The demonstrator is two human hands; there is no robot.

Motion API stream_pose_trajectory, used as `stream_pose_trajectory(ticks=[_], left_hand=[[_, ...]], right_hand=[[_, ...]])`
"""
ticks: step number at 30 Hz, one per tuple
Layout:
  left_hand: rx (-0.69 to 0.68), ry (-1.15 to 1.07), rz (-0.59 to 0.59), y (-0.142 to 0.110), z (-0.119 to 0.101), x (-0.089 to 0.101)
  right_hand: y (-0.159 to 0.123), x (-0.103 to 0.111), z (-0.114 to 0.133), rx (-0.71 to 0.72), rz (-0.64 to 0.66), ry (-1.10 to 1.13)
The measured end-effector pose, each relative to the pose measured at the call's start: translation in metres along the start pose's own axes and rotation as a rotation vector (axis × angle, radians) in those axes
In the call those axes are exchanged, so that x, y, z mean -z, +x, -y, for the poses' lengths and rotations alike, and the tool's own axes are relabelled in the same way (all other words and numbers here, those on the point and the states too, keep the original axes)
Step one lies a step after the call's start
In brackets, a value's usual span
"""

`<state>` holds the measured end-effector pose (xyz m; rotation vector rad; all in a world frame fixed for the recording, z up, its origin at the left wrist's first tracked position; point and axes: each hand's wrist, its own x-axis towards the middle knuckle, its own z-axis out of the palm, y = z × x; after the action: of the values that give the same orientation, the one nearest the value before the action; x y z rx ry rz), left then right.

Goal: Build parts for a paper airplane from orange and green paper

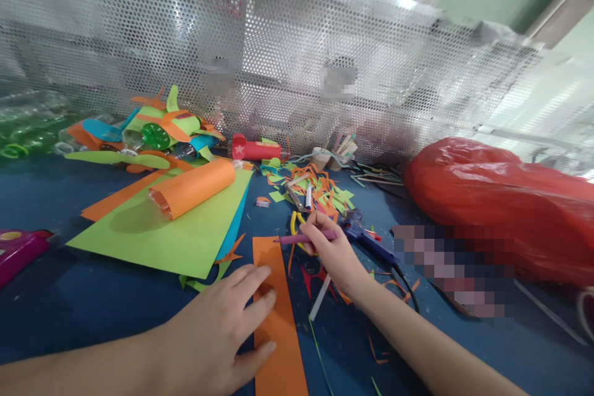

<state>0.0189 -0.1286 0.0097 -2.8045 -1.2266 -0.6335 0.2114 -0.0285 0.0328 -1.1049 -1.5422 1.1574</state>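
Observation:
My left hand [239, 318] lies with fingers spread on an orange paper strip [281, 346], pressing it against the dark blue table. A purple marker [297, 239] is pinched in my right hand [331, 247], its tip pointing left at the strip's far right corner. Whether the tip touches the paper I cannot tell. Just behind my right hand are yellow-handled scissors [294, 223], partly hidden by the fingers. Left of the strip, an orange paper-wrapped bottle [195, 189] rests on a green paper sheet [185, 253], with blue paper [234, 223] showing underneath.
A blue glue gun [371, 241] with a cord lies right of my right hand, and a white stick [319, 300] below it. Paper scraps [320, 189] are heaped farther back. Decorated bottles [162, 127] stand back left; a red plastic bag [501, 204] fills the right.

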Motion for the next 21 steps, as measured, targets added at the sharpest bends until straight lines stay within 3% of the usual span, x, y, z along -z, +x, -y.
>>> stream_pose_trajectory(ticks=[8, 21], left_hand=[[-0.114, 0.068, -0.030, 0.005, -0.003, 0.006], [-0.107, 0.062, 0.012, 0.005, -0.003, 0.007]], right_hand=[[-0.010, -0.011, -0.002, 0.037, 0.246, -0.022], [-0.010, -0.015, -0.007, 0.021, 0.264, -0.042]])
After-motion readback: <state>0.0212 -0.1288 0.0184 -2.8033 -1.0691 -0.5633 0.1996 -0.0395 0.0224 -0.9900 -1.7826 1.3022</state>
